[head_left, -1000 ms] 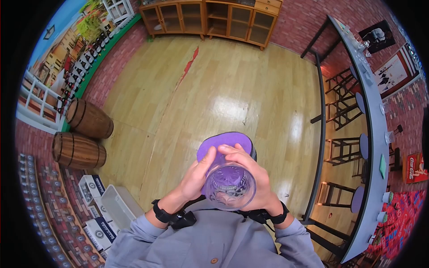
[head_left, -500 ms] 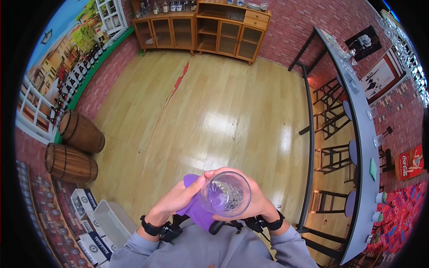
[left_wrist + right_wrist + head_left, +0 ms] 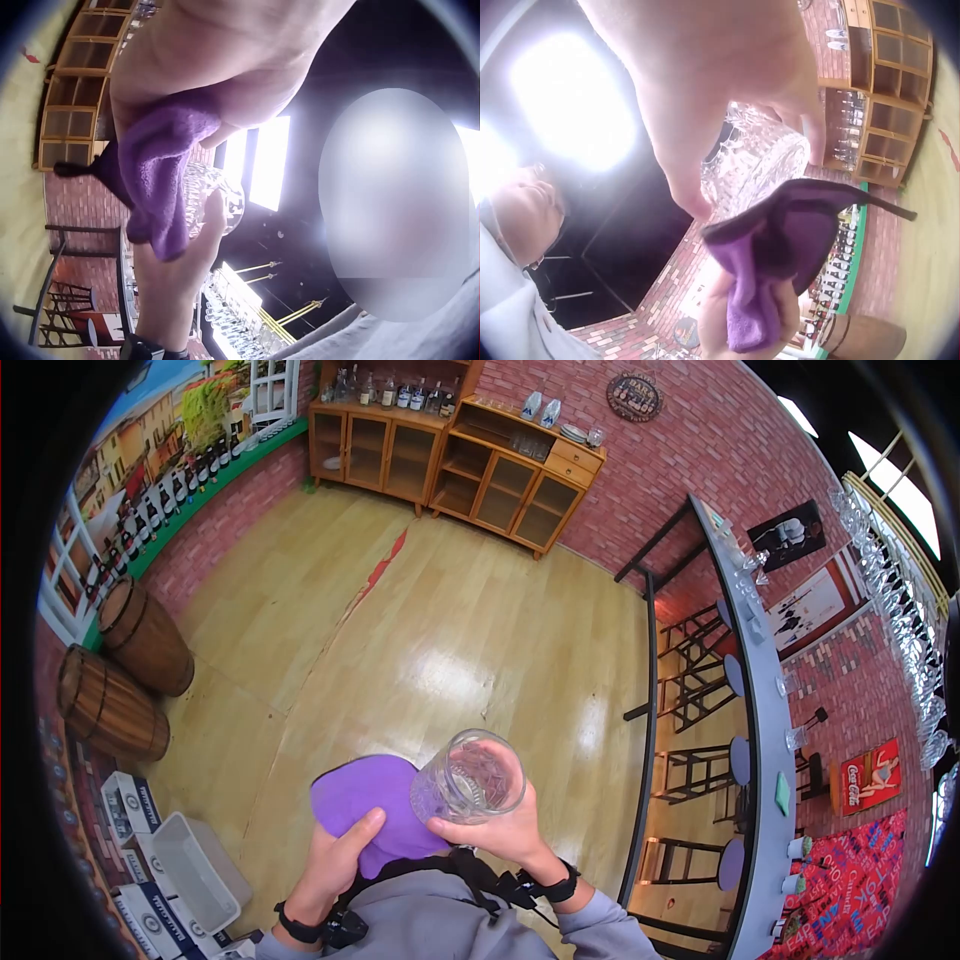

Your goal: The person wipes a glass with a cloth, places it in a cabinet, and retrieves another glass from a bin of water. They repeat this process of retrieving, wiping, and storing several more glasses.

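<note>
Since a second ago you have drawn your two hands apart. The purple cloth, which lay beyond the glass and then tucked under it, now sits out to its left, and your view has lifted to take in more of the room.

The clear cut-glass tumbler is in front of your chest, its mouth turned up towards your face. It is just right of the cloth and meets the cloth's edge in the head view.

Your right hand grips the tumbler from below, fingers curled round its lower wall. Your left hand holds the cloth bunched over its fingers, with the thumb pressed on top of the fabric. In the left wrist view the cloth drapes off your palm with the tumbler close behind it. In the right wrist view it hangs just under the tumbler's base, but you cannot tell from there whether the two touch.

Below you lies a glossy pale wooden floor. Two brown wooden barrels stand at the left by a red brick wall, with white plastic crates near your left elbow. Wooden glass-front cabinets line the far wall, with bottles on top. A long grey surface runs down the right, with black bar stools beside it.
</note>
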The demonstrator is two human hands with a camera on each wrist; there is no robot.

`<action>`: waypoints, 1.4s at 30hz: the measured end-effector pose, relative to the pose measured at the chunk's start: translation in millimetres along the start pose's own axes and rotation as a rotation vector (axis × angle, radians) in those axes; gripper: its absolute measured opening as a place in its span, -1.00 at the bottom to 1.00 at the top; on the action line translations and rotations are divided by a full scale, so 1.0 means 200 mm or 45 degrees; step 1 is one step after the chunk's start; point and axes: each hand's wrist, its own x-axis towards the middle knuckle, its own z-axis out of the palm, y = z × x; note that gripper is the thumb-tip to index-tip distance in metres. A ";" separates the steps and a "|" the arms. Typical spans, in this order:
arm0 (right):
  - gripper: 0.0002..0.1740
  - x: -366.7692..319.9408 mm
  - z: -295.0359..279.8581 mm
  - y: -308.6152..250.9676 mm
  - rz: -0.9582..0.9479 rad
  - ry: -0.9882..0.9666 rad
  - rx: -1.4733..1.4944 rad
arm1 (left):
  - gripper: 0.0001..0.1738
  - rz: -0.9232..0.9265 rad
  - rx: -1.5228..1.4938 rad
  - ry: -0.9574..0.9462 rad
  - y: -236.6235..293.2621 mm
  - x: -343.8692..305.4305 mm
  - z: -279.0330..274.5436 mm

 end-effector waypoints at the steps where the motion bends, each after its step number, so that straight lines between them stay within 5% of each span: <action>1: -0.02 0.02 0.03 0.02 -0.009 -0.007 -0.016 | -0.66 0.043 0.033 -0.005 0.02 -0.03 -0.04; 5: -0.05 0.07 0.18 0.07 -0.055 0.070 -0.041 | -0.65 0.246 0.211 -0.059 0.01 -0.07 -0.14; 9: -0.06 0.07 0.36 0.10 0.046 -0.002 -0.023 | -0.56 0.119 0.421 -0.350 0.01 0.02 -0.22; 13: -0.04 0.10 0.39 0.08 0.046 -0.051 0.055 | -0.36 0.337 0.258 -0.338 0.05 0.17 -0.20; 18: -0.11 0.25 0.28 0.09 -0.008 -0.280 -0.198 | -0.06 0.064 0.473 -0.481 0.16 0.39 -0.19; 34: -0.12 1.49 -0.16 0.31 -0.022 -0.642 0.049 | -0.07 0.227 0.841 -0.412 0.49 1.64 0.04; 39: 0.01 1.76 -0.29 0.37 0.040 -0.591 0.018 | -0.07 0.257 0.868 -0.375 0.50 1.95 0.13; 42: 0.12 1.88 -0.33 0.42 -0.098 -0.350 -0.431 | -0.07 0.181 0.852 -0.350 0.53 2.12 0.20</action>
